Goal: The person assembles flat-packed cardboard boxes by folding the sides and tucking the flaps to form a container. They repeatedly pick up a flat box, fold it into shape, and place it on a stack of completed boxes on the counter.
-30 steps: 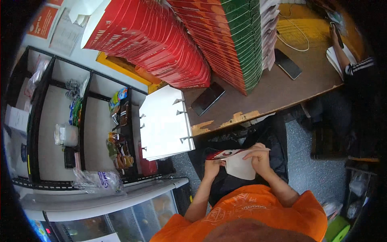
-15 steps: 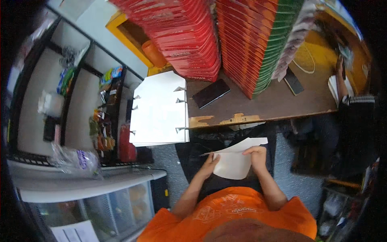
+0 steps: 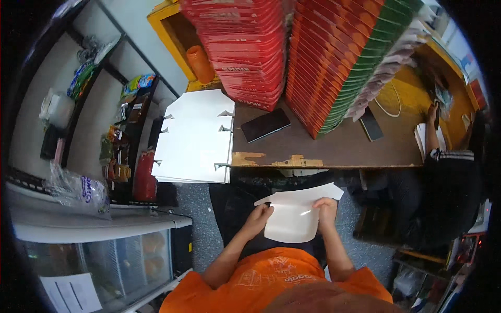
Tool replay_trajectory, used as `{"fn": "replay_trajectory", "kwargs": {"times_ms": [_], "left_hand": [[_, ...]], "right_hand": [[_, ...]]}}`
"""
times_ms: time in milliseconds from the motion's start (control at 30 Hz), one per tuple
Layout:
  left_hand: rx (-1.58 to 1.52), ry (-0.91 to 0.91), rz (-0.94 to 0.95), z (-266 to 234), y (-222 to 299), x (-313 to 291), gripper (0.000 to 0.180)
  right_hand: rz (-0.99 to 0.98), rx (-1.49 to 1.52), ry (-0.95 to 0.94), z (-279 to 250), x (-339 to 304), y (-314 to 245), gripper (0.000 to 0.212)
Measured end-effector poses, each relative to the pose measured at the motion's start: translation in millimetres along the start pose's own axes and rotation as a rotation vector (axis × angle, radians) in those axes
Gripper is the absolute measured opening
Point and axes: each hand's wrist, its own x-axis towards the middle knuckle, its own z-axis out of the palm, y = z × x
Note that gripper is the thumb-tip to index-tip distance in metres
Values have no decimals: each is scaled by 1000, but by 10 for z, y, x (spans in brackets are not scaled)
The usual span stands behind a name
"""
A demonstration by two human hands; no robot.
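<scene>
A white cardboard box blank (image 3: 292, 223), partly folded, is held over my lap between both hands. Its lower panel curves toward me, while the upper flap spreads out to both sides. My left hand (image 3: 255, 221) grips the left edge near a dark notch, fingers partly behind the card. On the right edge, my right hand (image 3: 326, 211) has its thumb on the front, its other fingers mostly hidden. To the upper left of my hands lies a stack of flat white blanks (image 3: 194, 143) with notched sides, jutting past the edge of the brown table (image 3: 339, 148).
Tall stacks of red boxes (image 3: 245, 62) and red-and-green boxes (image 3: 334, 62) stand on the table. Two phones lie there, one black (image 3: 266, 125), one grey (image 3: 371, 125). At right, a co-worker's arm (image 3: 432, 130) rests near papers. Shelves and a glass-topped freezer (image 3: 104, 235) are at left.
The blank has tipped so more of its inner face shows, and its flap has spread wider. Both hands keep their grip. The view has shifted slightly, moving the surroundings leftward.
</scene>
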Motion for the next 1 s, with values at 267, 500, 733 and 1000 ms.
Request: {"fn": "replay_trajectory", "kwargs": {"times_ms": [267, 500, 733, 1000], "left_hand": [[-43, 249, 257, 12, -68, -63, 28], [101, 158, 168, -237, 43, -80, 42], [-28, 147, 199, -323, -44, -80, 45], [-358, 79, -205, -565, -103, -74, 51]], "right_hand": [[-101, -41, -272, 31, -23, -84, 29], [-356, -792, -307, 26, -214, -413, 40], [-124, -304, -161, 160, -71, -248, 52], [-526, -495, -290, 243, -102, -284, 49]]}}
